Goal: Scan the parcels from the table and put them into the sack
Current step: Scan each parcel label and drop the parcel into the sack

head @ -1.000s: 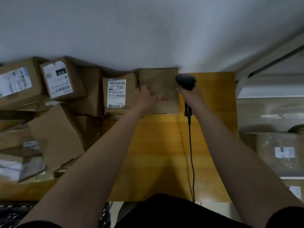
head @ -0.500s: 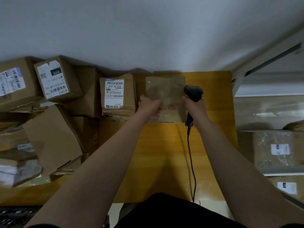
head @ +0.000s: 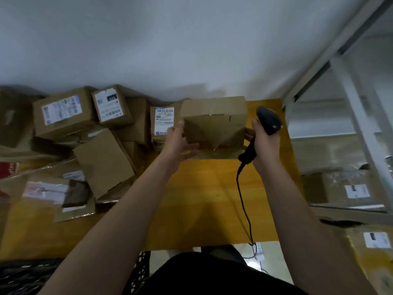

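Holding box [head: 214, 124] in left grip [head: 176, 141] and scanner [head: 269, 120] in right grip [head: 265, 143], before scanning; next, probably turning box to show label.

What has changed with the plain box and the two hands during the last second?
The plain box lay flat at the far edge of the table; now the left hand grips its left side and has tipped it up toward the person. The right hand touches its right side. Unchanged: the right hand holds the scanner, and the parcels on the left lie as before.
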